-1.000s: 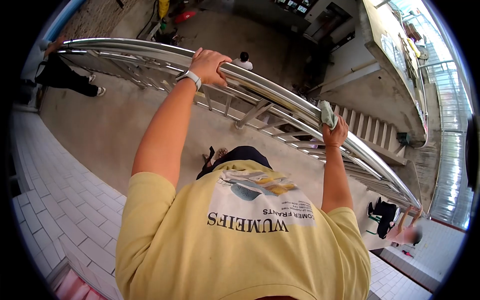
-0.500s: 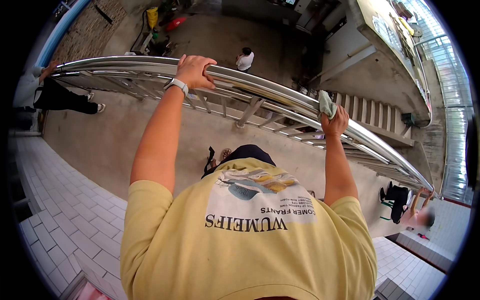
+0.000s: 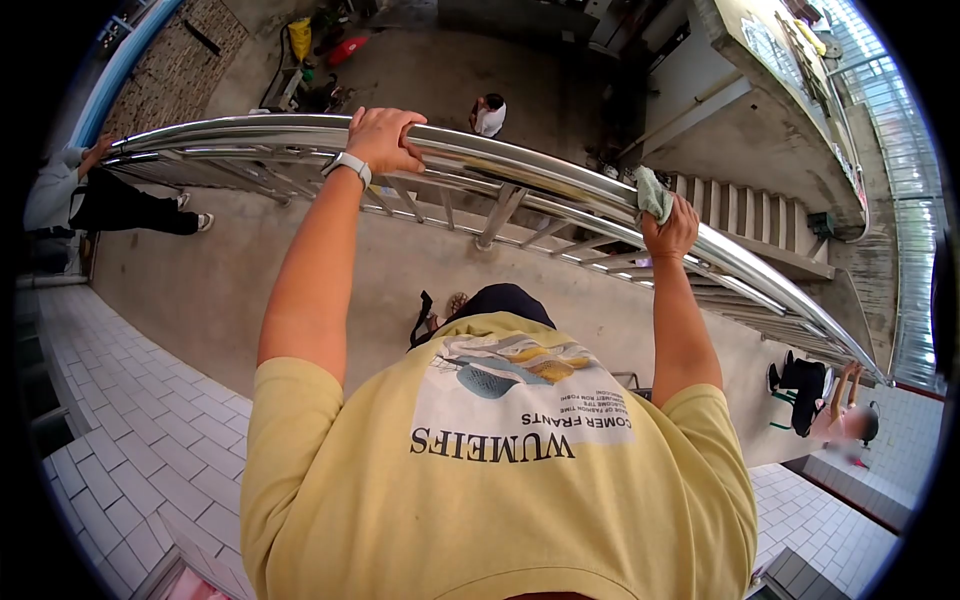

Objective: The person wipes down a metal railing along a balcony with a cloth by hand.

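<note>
A long polished metal railing (image 3: 560, 183) crosses the view in front of me. My left hand (image 3: 384, 140), with a watch (image 3: 347, 167) at the wrist, is wrapped over its top rail left of centre. Further right, my right hand (image 3: 671, 228) holds a pale green cloth (image 3: 652, 196) against the same rail. The cloth sticks out beyond my fingers and drapes over the rail. Part of the rail under both hands is hidden.
One person (image 3: 130, 200) grips the railing at far left, another (image 3: 835, 408) at its right end. Below stand a person in white (image 3: 489, 117), concrete stairs (image 3: 745, 212) and a yellow object (image 3: 299, 38). White tiles (image 3: 150, 425) lie at lower left.
The view has shifted, so more of the courtyard below shows. My left hand appears slightly further left on the rail. My right hand still holds the cloth at the rail.
</note>
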Action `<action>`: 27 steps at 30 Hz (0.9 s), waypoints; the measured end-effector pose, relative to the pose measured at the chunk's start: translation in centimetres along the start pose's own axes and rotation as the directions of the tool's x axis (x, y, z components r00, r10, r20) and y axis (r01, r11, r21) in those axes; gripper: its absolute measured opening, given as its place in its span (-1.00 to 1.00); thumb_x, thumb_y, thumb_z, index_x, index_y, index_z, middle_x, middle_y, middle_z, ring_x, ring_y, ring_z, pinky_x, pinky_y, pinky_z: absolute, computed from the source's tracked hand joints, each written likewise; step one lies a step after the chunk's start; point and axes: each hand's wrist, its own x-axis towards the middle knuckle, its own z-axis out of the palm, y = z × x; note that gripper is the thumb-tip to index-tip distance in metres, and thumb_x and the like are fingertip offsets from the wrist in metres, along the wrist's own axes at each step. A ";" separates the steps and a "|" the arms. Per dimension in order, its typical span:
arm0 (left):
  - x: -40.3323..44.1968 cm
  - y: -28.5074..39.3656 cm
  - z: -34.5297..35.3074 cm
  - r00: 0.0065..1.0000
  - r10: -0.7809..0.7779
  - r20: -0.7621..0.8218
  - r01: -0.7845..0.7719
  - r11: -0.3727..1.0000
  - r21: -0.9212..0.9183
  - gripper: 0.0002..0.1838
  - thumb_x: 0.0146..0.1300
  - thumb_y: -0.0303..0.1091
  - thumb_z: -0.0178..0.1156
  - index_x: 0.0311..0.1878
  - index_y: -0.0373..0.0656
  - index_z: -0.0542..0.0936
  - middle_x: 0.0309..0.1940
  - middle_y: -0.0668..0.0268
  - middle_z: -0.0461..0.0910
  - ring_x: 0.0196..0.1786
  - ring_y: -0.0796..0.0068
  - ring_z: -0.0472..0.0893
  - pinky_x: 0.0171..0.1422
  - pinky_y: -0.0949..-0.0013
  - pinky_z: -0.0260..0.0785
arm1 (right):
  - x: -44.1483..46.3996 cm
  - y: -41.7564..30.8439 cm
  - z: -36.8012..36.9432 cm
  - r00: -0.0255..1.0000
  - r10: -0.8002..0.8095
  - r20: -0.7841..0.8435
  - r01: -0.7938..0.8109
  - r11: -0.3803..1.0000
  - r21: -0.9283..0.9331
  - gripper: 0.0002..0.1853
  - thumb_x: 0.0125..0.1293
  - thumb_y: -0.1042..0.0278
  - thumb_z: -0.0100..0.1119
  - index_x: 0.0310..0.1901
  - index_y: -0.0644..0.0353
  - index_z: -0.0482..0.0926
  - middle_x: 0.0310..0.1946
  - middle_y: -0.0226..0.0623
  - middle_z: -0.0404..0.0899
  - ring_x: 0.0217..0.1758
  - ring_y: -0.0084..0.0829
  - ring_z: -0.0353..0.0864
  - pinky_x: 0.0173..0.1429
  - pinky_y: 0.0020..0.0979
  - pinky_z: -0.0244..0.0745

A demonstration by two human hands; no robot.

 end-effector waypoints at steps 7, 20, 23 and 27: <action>0.0 -0.2 0.5 1.000 0.008 -0.007 -0.008 0.999 0.037 -0.24 -0.34 -0.03 0.50 0.11 0.26 0.53 0.02 0.41 0.52 0.29 0.26 0.34 0.52 -0.04 -0.18 | -0.1 0.2 0.2 1.000 0.006 0.003 -0.006 1.000 -0.003 -0.72 0.02 0.13 0.19 -0.27 0.10 0.59 -0.32 -0.30 0.62 -0.18 -0.17 0.59 0.00 -0.25 0.41; 0.3 0.0 1.5 0.998 -0.053 -0.028 0.057 0.989 0.135 -0.22 -0.35 -0.08 0.50 0.11 0.25 0.48 0.05 0.39 0.48 0.31 0.25 0.31 0.49 -0.10 -0.15 | 3.2 -12.3 2.6 0.959 -0.028 0.281 -0.016 0.988 0.151 -0.50 -0.11 0.09 0.34 -0.05 -0.03 0.59 -0.12 -0.36 0.57 0.04 -0.24 0.47 0.16 -0.19 0.26; 0.3 0.2 1.3 0.998 -0.066 -0.021 0.068 0.989 0.134 -0.22 -0.36 -0.08 0.51 0.11 0.25 0.48 0.06 0.39 0.47 0.31 0.25 0.30 0.50 -0.11 -0.15 | 4.5 -16.1 3.7 0.945 -0.151 0.290 0.088 0.972 0.219 -0.42 -0.15 0.08 0.39 0.02 -0.03 0.55 -0.08 -0.35 0.57 0.07 -0.24 0.48 0.18 -0.20 0.26; 0.1 0.4 1.6 0.995 -0.077 -0.064 0.085 0.988 0.126 -0.21 -0.36 -0.10 0.52 0.11 0.25 0.47 0.08 0.39 0.45 0.33 0.25 0.29 0.51 -0.12 -0.16 | 6.0 -16.7 4.1 0.877 -0.194 0.440 0.088 0.965 0.248 -0.40 -0.16 0.07 0.41 0.03 -0.02 0.55 -0.06 -0.36 0.57 0.04 -0.27 0.51 0.15 -0.26 0.32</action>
